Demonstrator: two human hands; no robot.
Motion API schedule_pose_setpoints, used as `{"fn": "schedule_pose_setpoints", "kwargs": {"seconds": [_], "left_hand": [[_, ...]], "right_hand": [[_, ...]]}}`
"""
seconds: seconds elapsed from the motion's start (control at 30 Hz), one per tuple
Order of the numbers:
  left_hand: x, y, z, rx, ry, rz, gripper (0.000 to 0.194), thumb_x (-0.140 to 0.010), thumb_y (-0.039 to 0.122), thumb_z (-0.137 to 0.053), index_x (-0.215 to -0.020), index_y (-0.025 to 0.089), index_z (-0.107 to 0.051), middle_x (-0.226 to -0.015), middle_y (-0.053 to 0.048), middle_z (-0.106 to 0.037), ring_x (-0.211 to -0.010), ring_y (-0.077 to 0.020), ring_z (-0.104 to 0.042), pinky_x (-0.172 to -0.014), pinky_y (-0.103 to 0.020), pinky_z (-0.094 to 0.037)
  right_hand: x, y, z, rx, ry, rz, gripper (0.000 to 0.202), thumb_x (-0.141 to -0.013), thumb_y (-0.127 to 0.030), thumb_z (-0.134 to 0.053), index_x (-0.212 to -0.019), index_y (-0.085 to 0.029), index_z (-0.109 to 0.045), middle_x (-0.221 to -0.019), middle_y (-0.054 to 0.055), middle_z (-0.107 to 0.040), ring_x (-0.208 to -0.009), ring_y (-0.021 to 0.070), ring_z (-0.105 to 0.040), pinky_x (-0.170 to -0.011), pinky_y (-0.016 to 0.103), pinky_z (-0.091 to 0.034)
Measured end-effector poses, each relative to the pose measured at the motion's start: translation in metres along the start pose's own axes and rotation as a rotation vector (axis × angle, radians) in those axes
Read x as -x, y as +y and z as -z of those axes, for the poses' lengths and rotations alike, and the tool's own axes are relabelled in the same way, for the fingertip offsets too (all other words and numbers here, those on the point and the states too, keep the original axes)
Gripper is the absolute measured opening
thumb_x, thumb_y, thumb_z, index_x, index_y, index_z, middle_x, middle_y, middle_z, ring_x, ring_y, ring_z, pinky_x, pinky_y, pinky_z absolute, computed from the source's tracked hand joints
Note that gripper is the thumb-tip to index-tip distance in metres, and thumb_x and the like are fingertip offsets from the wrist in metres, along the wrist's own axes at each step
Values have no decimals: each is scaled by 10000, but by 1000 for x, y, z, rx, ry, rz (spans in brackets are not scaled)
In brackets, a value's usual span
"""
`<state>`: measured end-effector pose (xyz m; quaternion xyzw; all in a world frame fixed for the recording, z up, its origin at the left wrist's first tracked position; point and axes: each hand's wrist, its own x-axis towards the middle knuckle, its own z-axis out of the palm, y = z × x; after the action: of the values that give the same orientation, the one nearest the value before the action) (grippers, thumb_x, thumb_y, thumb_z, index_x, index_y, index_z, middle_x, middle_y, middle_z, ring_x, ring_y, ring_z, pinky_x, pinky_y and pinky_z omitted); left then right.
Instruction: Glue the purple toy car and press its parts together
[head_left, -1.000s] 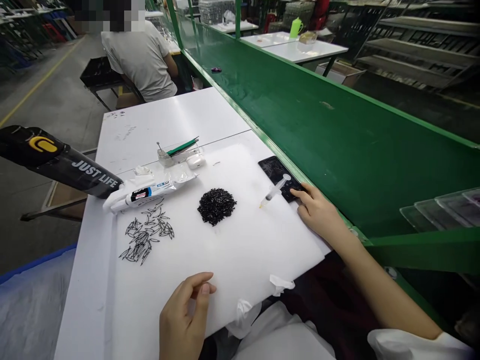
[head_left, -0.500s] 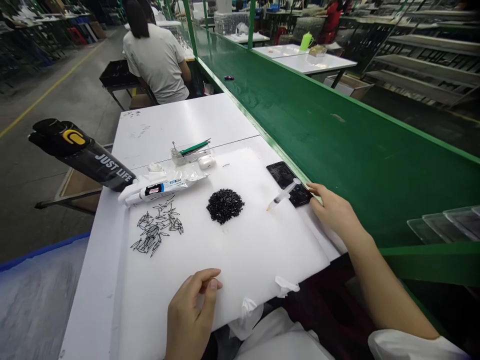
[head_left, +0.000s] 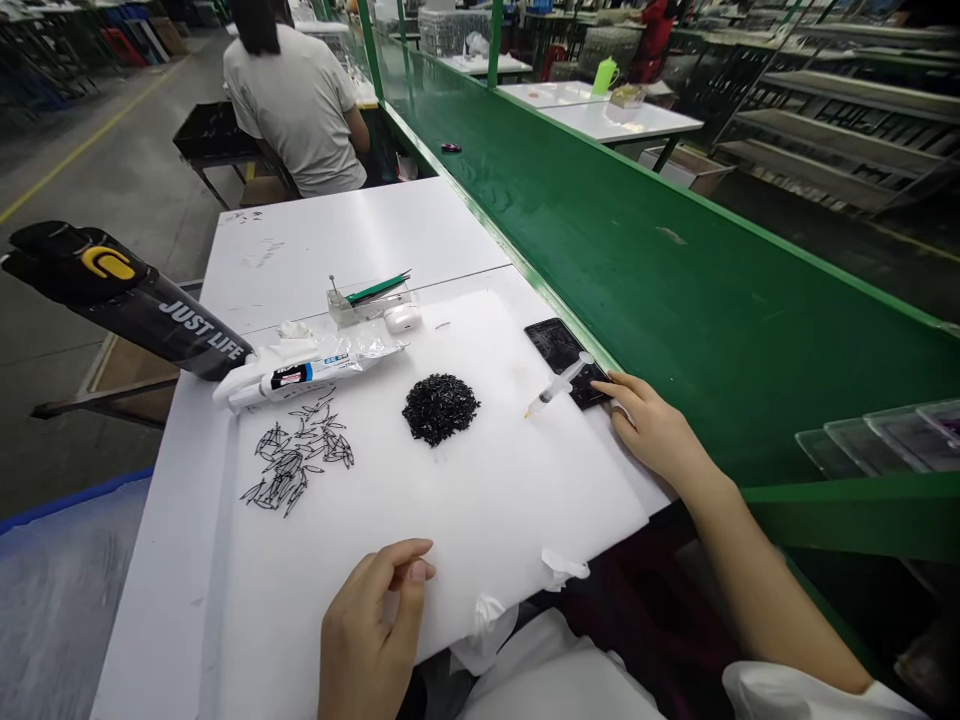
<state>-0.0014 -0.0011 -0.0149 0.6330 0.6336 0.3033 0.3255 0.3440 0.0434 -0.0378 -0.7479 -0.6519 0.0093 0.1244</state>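
Observation:
My right hand (head_left: 656, 430) is open, its fingers stretched to the near end of a black phone (head_left: 553, 345). A fingertip appears to touch the phone's dark screen. Across the phone lies a clear syringe (head_left: 556, 385), its amber tip pointing left onto a white foam sheet (head_left: 487, 510). Over the sheet's front part, my left hand (head_left: 375, 620) is loosely curled, thumb near the fingers, with nothing visible in it. A heap of small black pieces (head_left: 440, 410) sits mid-sheet. To its left are scattered thin black loops (head_left: 289, 465).
Along the sheet's far left lie a white tube (head_left: 300, 375), a white earbud case (head_left: 403, 318) and green tweezers (head_left: 377, 289). A black bottle (head_left: 172, 310) leans at the table's left edge. A green conveyor (head_left: 637, 260) runs along the right. A person (head_left: 296, 110) sits ahead.
My right hand has moved from beside the phone onto its near end. My left hand keeps its curled pose. The whole view has shifted slightly, so things appear further left.

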Motion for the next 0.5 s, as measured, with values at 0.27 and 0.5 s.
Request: {"fn": "schedule_pose_setpoints", "kwargs": {"seconds": [0.27,0.5], "left_hand": [[0,-2,2,14,-8,11,341,-847,523,-465,-880,249,-666,-780,-6,-682,-762,-197,-631,-694,-309,-503],[0,-4,1,-1,-17,9,361,-840,543,-458,-881,253,-670,-792,-11,-684,-795,-211,-633,-697,-318,-508]], "right_hand": [[-3,9,-13,62,121,178,401,-846,-125,-385,-1156,-203,-625,-1294,117,-530,-1140,243,-559,-866,397,-535],[-1,0,-8,-42,100,9,468,-824,-120,-370,-1247,-202,-554,-1306,116,-515,-1133,251,-557,-871,411,-524]]}}
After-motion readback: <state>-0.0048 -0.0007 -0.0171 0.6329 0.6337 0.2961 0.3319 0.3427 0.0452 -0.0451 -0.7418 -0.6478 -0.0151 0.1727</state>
